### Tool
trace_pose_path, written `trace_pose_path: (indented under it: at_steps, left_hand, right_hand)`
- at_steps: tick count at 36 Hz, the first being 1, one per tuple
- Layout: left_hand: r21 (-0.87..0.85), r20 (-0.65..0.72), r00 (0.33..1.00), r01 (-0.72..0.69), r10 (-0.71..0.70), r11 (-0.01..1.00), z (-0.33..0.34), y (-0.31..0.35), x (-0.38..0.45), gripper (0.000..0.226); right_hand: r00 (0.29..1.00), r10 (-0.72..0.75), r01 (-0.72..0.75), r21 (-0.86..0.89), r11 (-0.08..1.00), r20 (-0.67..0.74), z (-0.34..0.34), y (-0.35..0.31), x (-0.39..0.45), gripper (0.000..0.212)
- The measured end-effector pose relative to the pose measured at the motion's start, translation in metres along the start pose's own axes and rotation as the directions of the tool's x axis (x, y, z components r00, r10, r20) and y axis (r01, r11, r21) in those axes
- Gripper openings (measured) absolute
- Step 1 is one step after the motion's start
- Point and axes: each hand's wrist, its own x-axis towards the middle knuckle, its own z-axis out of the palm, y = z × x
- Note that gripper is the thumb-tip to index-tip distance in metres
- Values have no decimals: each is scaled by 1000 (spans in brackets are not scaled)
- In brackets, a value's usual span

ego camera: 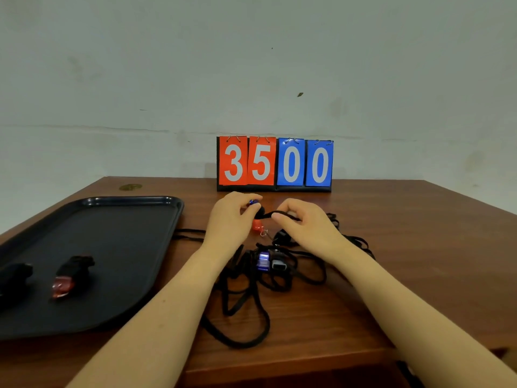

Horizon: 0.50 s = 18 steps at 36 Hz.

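Cord stretches between both hands over the middle of the bench, just beyond a tangle at 6 o'clock that holds a purple whistle and a grey whistle. The left hand curls its fingers round a blue whistle, and the right hand pinches the cord. A red whistle shows just below them. The tray at 9 o'clock carries a red bundle and a black bundle. The scoreboard at 12 o'clock reads 3500.

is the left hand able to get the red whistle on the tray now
Likely not yet: the left hand grips a black cord, though nothing stands between it and that red whistle.
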Motion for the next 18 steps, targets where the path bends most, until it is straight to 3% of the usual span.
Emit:
trace_pose_path:
  at_steps: [5,8,10,12,15,18]
  left_hand:
    - [74,125,992,-28,19,997,-1,6,0,25]
    - [-175,246,969,71,-26,982,-6,15,-2,22]
    - [-476,354,933,235,-59,848,-10,24,-6,20]
    - [-677,412,909,351,-62,646,-12,33,-10,20]
    - [-820,441,897,421,-43,387,-12,42,-14,19]
    - [-874,422,905,423,-59,238,-10,47,-14,19]
  right_hand:
    - [991,-118,117,-23,993,-67,-4,4,-1,11]
    - [974,-119,129,41,991,-195,-7,5,1,13]
    - [955,-85,118,101,988,-285,-11,6,2,18]
    - [943,-61,117,156,981,-326,-13,7,2,22]
    - [950,-15,98,255,962,-311,-11,7,4,20]
    - [952,26,78,326,942,-304,-5,7,6,23]
